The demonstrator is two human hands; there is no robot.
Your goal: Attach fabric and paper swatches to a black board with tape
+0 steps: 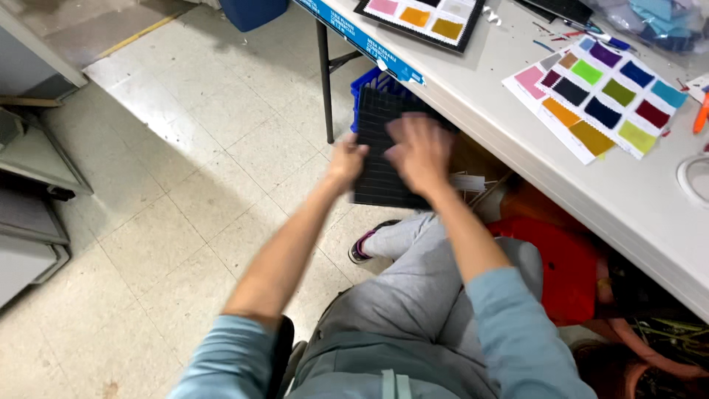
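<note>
**Mia:** What is the person holding?

**Ben:** A black card (380, 159) with a grid of thin lines on it. The left hand (346, 161) is gripping its left edge. The fingers are curling around the side.

**Mia:** And the other hand?

**Ben:** The right hand (417, 151) is lying flat on the front of the black card, with fingers spread. It is blurry, so I cannot tell if it is pinching anything.

**Mia:** Where is the card?

**Ben:** It is being held up over the floor (185, 170), just beside the edge of the grey table (591, 196). A blue crate (369, 80) is sitting under the table, right behind the card.

**Mia:** What is lying on the table?

**Ben:** A white sheet (591, 96) with lots of colour squares on it: pink, green, blue, yellow, dark red. Another sheet with a black frame (421, 18) is lying farther back, well apart from the hands.

**Mia:** Is the person sitting?

**Ben:** Yes, they are wearing grey trousers (413, 295) and light blue sleeves (517, 332). Something red (565, 270) is sitting under the table, near the right knee.
</note>
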